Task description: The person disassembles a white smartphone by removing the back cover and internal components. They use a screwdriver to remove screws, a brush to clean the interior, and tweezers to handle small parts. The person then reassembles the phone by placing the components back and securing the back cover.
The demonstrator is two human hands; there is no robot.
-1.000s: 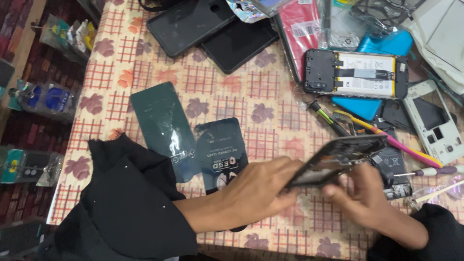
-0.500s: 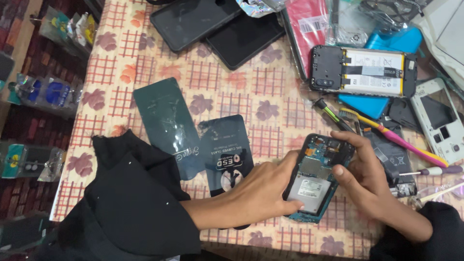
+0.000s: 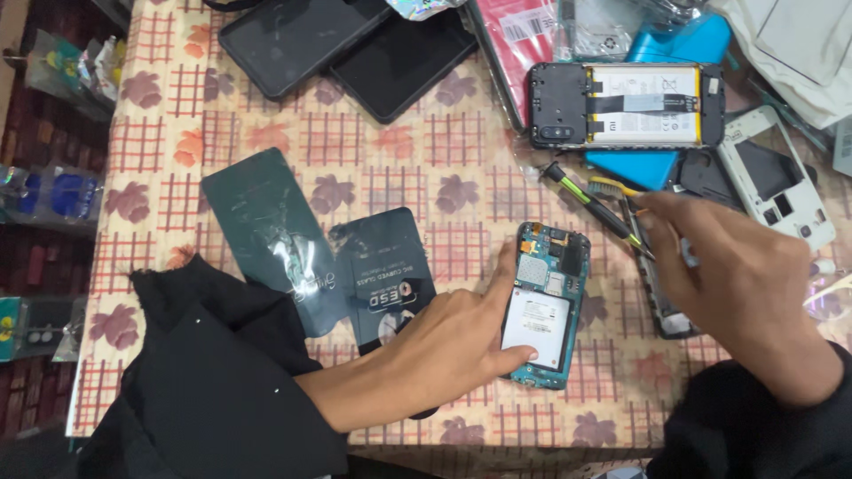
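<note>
**Opened teal phone on the bench: steadying and tool pick-up**

The left hand is resting on the teal opened phone, which is lying back-up and flat on the checked tablecloth; index finger along its left edge, thumb pressing its lower corner, a loose pinch rather than a closed grasp. The right hand is hovering just right of the phone, fingers spread, tips reaching the green-handled screwdriver; whether it has hold of the tool cannot be told. Nearby: a second opened phone with white battery, a grey rear frame, two dark protector sleeves, two black screens. Step in hand, by judgement: securing the phone while fetching a tool. Next move calls for a firm grip on the driver and keeping the phone pinned.
</note>
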